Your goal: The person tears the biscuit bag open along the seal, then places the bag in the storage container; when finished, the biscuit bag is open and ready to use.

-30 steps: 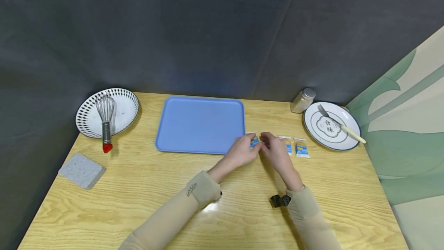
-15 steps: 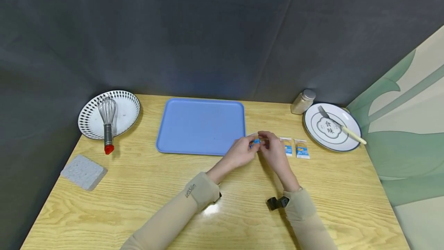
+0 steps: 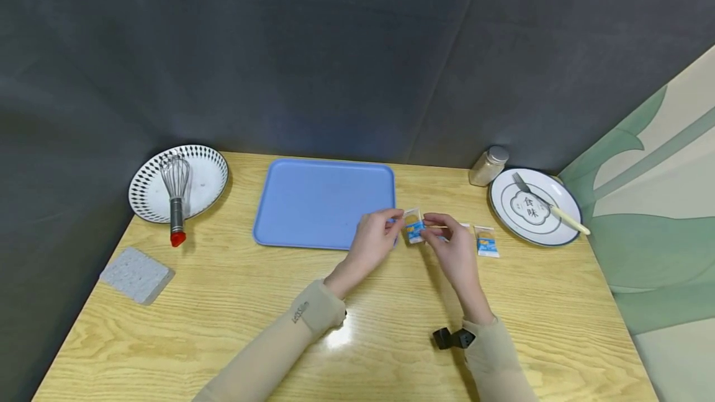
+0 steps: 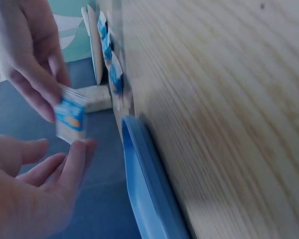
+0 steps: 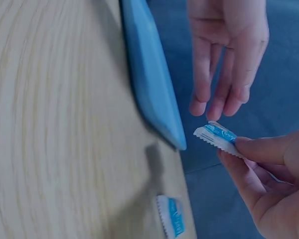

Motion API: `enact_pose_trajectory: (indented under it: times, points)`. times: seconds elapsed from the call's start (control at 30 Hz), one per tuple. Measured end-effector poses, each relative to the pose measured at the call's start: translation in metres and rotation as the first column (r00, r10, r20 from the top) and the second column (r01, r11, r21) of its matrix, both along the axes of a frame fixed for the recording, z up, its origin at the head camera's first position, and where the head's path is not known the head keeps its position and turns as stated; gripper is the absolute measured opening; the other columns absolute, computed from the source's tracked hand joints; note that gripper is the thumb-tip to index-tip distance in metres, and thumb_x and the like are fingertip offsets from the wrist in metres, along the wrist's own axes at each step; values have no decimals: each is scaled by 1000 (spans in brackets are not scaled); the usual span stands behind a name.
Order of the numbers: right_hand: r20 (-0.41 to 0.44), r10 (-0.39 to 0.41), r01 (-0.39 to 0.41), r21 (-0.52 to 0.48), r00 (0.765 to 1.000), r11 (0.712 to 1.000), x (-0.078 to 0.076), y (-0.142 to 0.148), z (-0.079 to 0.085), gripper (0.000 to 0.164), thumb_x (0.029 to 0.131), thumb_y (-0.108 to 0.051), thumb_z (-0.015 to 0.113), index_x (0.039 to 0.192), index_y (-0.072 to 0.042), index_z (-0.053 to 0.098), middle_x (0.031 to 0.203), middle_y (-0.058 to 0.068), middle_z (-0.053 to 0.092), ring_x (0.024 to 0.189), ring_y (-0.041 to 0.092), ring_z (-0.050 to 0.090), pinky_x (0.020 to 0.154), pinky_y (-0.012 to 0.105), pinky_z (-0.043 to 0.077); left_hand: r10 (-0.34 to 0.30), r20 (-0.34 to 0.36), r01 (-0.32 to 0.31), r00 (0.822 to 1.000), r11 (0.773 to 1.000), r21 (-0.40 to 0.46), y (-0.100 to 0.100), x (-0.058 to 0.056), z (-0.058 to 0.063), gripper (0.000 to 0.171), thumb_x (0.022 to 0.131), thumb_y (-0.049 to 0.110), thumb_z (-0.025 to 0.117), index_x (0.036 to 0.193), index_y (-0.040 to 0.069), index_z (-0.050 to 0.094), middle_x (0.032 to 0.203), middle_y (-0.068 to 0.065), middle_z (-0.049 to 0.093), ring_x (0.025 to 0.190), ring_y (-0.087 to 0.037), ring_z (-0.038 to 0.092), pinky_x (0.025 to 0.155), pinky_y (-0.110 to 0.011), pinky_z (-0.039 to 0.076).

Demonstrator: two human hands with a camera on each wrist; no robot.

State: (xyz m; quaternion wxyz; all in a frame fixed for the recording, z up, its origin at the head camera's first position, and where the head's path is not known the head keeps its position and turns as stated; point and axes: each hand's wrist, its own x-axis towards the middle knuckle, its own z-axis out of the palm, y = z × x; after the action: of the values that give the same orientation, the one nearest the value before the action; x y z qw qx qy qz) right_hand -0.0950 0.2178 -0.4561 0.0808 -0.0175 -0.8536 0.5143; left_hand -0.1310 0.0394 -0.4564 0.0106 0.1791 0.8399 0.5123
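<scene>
My right hand (image 3: 455, 250) pinches one edge of a small blue, white and orange snack packet (image 3: 414, 226) between thumb and fingers, just right of the blue tray (image 3: 326, 203). In the right wrist view the packet (image 5: 217, 137) is held up above the table's level. My left hand (image 3: 373, 239) is at the tray's right front corner, thumb and fingers apart. In the left wrist view its fingertips (image 4: 78, 147) are right at the packet's other end. A similar packet (image 3: 486, 241) lies farther right, and others are partly hidden behind the right hand.
At the back right stand a shaker jar (image 3: 488, 166) and a white plate (image 3: 536, 228) bearing a fork (image 3: 550, 205). On the left are a patterned plate (image 3: 209, 182) with a whisk (image 3: 176, 200) and a grey block (image 3: 137, 275). A dark cloth (image 3: 313, 54) hangs behind the table.
The packet has come out from between the two hands into plain view in the right hand's pinch. My left hand has drawn away to the left with its fingers loosened.
</scene>
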Motion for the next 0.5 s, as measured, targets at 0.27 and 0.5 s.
enact_pose_trajectory:
  times: [0.27, 0.5]
  points:
    - [-62, 21, -26, -79, 998, 997, 12, -11, 13, 24, 96, 9, 75, 120, 6, 75, 111, 23, 76, 96, 30, 76, 81, 15, 57, 33, -40, -30, 999, 996, 82, -11, -8, -4, 17, 105, 13, 72, 114, 0, 77, 111, -14, 77, 93, -27, 78, 81, -26, 61]
    - [-56, 66, -75, -167, 996, 983, 19, -22, 12, 26, 95, 9, 77, 121, 6, 74, 113, 22, 74, 98, 26, 75, 84, 19, 59, -20, 207, -58, 978, 928, 367, -20, -10, -2, 9, 102, 1, 73, 104, -8, 72, 97, -21, 74, 84, -31, 78, 79, -47, 65]
